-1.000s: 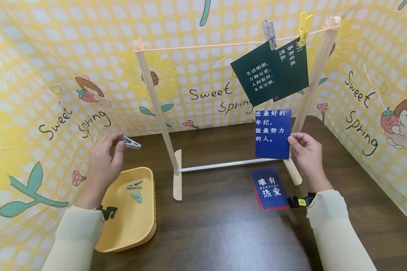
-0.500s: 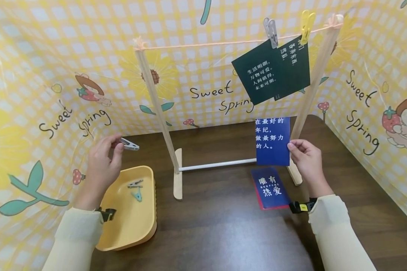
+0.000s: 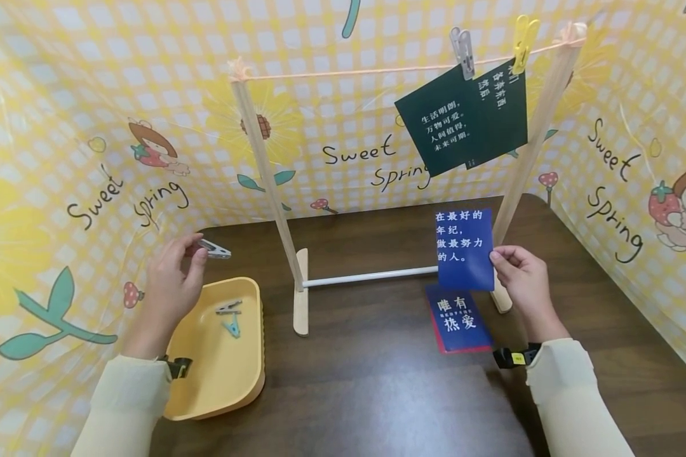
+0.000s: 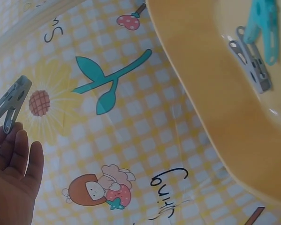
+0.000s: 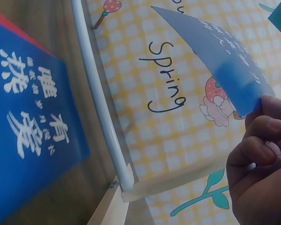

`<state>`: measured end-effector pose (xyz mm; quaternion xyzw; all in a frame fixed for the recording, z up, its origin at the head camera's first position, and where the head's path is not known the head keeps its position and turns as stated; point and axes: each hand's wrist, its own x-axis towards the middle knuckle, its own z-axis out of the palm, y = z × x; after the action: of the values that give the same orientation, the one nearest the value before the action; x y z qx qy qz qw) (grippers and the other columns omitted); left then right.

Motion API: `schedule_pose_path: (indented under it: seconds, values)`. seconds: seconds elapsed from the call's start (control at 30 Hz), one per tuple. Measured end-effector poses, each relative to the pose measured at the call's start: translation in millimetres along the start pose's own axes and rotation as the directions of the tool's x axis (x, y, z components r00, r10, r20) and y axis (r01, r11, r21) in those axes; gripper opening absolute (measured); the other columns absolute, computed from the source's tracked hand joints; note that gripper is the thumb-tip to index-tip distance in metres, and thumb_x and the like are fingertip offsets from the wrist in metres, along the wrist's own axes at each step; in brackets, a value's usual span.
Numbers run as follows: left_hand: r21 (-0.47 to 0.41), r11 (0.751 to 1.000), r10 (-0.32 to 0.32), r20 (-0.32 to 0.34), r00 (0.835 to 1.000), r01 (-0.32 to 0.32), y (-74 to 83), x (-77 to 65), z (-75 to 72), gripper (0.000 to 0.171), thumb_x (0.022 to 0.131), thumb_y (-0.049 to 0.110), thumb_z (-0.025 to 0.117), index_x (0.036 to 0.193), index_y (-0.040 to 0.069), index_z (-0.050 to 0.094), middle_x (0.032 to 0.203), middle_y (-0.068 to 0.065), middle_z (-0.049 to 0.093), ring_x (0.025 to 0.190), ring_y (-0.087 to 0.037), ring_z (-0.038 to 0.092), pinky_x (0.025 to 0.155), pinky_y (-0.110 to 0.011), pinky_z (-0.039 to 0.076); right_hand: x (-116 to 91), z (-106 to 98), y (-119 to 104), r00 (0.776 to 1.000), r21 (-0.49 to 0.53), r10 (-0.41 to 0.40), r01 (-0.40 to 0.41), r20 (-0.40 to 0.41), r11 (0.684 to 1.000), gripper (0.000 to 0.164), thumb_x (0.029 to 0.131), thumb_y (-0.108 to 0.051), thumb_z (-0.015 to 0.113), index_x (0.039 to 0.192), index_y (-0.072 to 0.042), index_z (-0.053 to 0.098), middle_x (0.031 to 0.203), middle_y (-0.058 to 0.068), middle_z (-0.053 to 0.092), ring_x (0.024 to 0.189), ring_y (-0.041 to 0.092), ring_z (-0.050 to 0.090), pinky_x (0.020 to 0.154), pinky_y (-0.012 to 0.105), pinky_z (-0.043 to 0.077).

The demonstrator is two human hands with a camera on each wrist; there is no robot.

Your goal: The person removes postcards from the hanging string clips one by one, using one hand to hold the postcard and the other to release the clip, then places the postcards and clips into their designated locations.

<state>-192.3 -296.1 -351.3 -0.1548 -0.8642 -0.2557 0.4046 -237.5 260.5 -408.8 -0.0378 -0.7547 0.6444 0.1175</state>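
My left hand (image 3: 174, 279) pinches a grey clothespin (image 3: 215, 249) by its end, over the far side of the yellow bin; the left wrist view shows the same clothespin (image 4: 11, 101) at the fingertips. Between thumb and fingers, my right hand (image 3: 523, 279) holds a blue card (image 3: 465, 270) with white writing by its right edge, upright in front of the rack's right post. In the right wrist view that card (image 5: 224, 61) bows slightly. Below it, another blue card (image 3: 463, 327) lies on the table over something red.
A wooden rack with a pink string (image 3: 349, 72) stands ahead. Two dark green cards (image 3: 465, 124) hang there from a grey clothespin (image 3: 463, 54) and a yellow clothespin (image 3: 524, 44). The yellow bin (image 3: 217, 381) at left holds a grey clothespin (image 3: 228, 308) and a teal one.
The right hand has lowered the blue card, whose bottom edge now overlaps the card on the table. The left hand has dipped slightly, still pinching its clothespin.
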Motion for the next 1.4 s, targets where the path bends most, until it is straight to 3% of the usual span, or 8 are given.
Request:
schedule_pose_path:
  seconds: [0.17, 0.4, 0.6, 0.73, 0.87, 1.03, 1.27, 1.4]
  values:
    - [0.0, 1.0, -0.015, 0.007, 1.0, 0.015, -4.6, -3.6, -0.3, 0.024, 0.092, 0.001, 0.064, 0.114, -0.009, 0.063, 0.092, -0.02, 0.063, 0.086, -0.032, 0.058, 0.081, -0.029, 0.039, -2, -6, 6, 1.0, -0.005, 0.003, -0.003, 0.024, 1.0, 0.024, 0.095, -0.021, 0.064, 0.103, 0.002, 0.065, 0.084, 0.0, 0.062, 0.075, 0.009, 0.057, 0.067, 0.015, 0.051]
    - [0.016, 0.998, -0.061, 0.029, 0.998, 0.061, -9.5, -9.3, -3.8, 0.028, 0.092, 0.003, 0.064, 0.117, -0.01, 0.061, 0.091, -0.02, 0.062, 0.088, -0.034, 0.057, 0.082, -0.032, 0.04, -4, -11, 14, 1.0, -0.07, 0.009, -0.008, 0.021, 0.998, 0.025, 0.096, -0.022, 0.063, 0.101, 0.002, 0.066, 0.08, -0.003, 0.063, 0.071, 0.009, 0.055, 0.06, 0.018, 0.048]
    - [0.029, 0.998, -0.063, 0.024, 0.998, 0.063, -16.3, -14.0, -7.9, 0.031, 0.091, 0.002, 0.067, 0.119, -0.01, 0.06, 0.093, -0.023, 0.062, 0.087, -0.036, 0.058, 0.083, -0.026, 0.04, -6, -13, 18, 0.999, -0.017, 0.026, -0.026, 0.021, 1.0, 0.02, 0.094, -0.019, 0.066, 0.098, 0.001, 0.066, 0.076, -0.004, 0.062, 0.064, 0.008, 0.05, 0.053, 0.019, 0.042]
    - [0.034, 0.993, -0.11, 0.046, 0.993, 0.109, -18.0, -17.9, -11.7, 0.03, 0.091, 0.002, 0.067, 0.117, -0.01, 0.06, 0.094, -0.023, 0.062, 0.088, -0.036, 0.057, 0.082, -0.029, 0.039, -7, -14, 22, 0.999, 0.028, 0.021, -0.021, 0.026, 0.999, 0.014, 0.093, -0.017, 0.067, 0.094, -0.002, 0.068, 0.072, -0.004, 0.059, 0.059, 0.007, 0.047, 0.05, 0.019, 0.039]
    - [0.057, 0.986, -0.158, 0.069, 0.985, 0.154, -18.3, -22.5, -15.1, 0.028, 0.091, 0.004, 0.068, 0.114, -0.009, 0.061, 0.093, -0.021, 0.062, 0.088, -0.034, 0.056, 0.08, -0.031, 0.037, -8, -17, 27, 0.999, 0.013, 0.016, -0.017, 0.028, 1.0, 0.011, 0.093, -0.016, 0.067, 0.091, -0.006, 0.069, 0.071, -0.005, 0.059, 0.06, 0.005, 0.047, 0.051, 0.018, 0.04]
    - [0.058, 0.989, -0.142, 0.091, 0.986, 0.137, -21.4, -27.4, -17.6, 0.025, 0.089, 0.004, 0.07, 0.11, -0.008, 0.064, 0.095, -0.019, 0.063, 0.089, -0.033, 0.056, 0.081, -0.021, 0.035, -10, -20, 31, 0.999, -0.022, 0.031, -0.03, 0.032, 0.999, 0.013, 0.094, -0.017, 0.066, 0.093, -0.005, 0.069, 0.076, -0.006, 0.062, 0.066, 0.005, 0.053, 0.057, 0.015, 0.046]
    - [0.093, 0.985, -0.161, 0.158, 0.974, 0.147, -27.9, -34.2, -17.2, 0.026, 0.09, 0.01, 0.07, 0.109, -0.007, 0.066, 0.1, -0.019, 0.064, 0.092, -0.036, 0.056, 0.08, -0.048, 0.04, -11, -23, 35, 0.998, -0.135, 0.051, -0.044, 0.046, 0.99, 0.025, 0.097, -0.025, 0.063, 0.101, -0.001, 0.066, 0.081, -0.005, 0.06, 0.072, 0.009, 0.051, 0.061, 0.019, 0.048]
    - [0.122, 0.978, -0.192, 0.2, 0.961, 0.17, -30.4, -38.0, -15.2, 0.03, 0.092, 0.016, 0.069, 0.111, -0.007, 0.065, 0.1, -0.019, 0.063, 0.092, -0.035, 0.057, 0.079, -0.05, 0.042, -13, -26, 37, 0.996, -0.149, 0.073, -0.066, 0.045, 0.987, 0.03, 0.097, -0.027, 0.061, 0.105, 0.001, 0.065, 0.085, -0.003, 0.061, 0.074, 0.011, 0.052, 0.064, 0.018, 0.049]
